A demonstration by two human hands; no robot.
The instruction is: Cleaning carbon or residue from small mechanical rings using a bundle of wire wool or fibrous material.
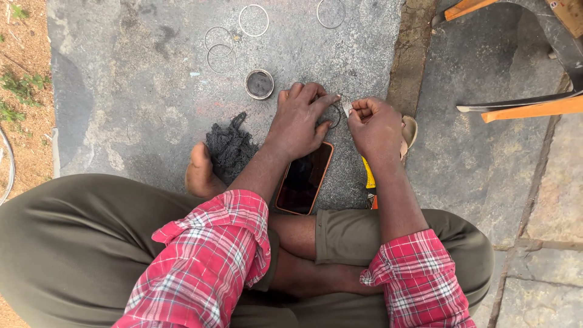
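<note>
I sit cross-legged on a grey stone slab (pixel 152 109). My left hand (pixel 300 121) presses down on a thin metal ring (pixel 336 116), fingers spread over it. My right hand (pixel 375 126) is closed on a small silvery metal piece (pixel 347 107), held against the ring's edge. The two hands almost touch. Most of the ring is hidden under my left fingers.
A phone in an orange case (pixel 303 179) lies under my left wrist. A dark cloth wad (pixel 229 147) sits by my foot. A small round tin (pixel 259 84) and several wire rings (pixel 253 20) lie further out. A yellow tool (pixel 368 176) lies below my right wrist; chair legs (pixel 522 106) stand right.
</note>
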